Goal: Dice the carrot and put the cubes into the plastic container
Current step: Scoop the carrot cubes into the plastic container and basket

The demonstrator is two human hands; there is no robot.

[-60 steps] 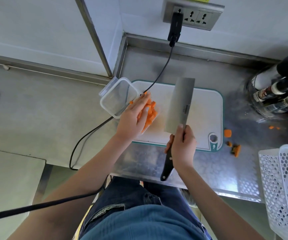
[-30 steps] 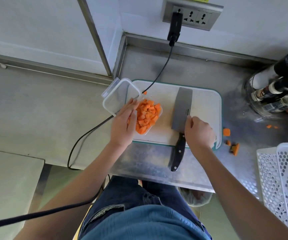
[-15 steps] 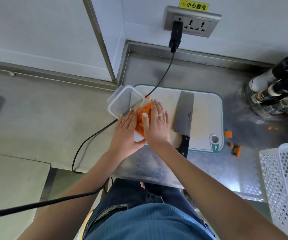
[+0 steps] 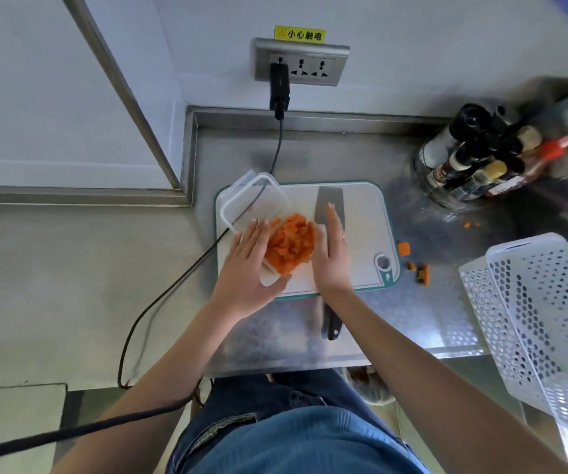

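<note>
Both hands, left [image 4: 246, 268] and right [image 4: 332, 249], are held flat-fingered around the carrot cubes [image 4: 289, 246] on the cutting board [image 4: 364, 213], nothing grasped.

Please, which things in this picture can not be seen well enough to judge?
Head view only:
- Knife: its middle is hidden under the right hand.
- Plastic container: its near wall is hidden by the left hand and the carrot cubes.
- Bottles: blurred, labels unreadable.
- White basket: cut off by the right edge.
</note>
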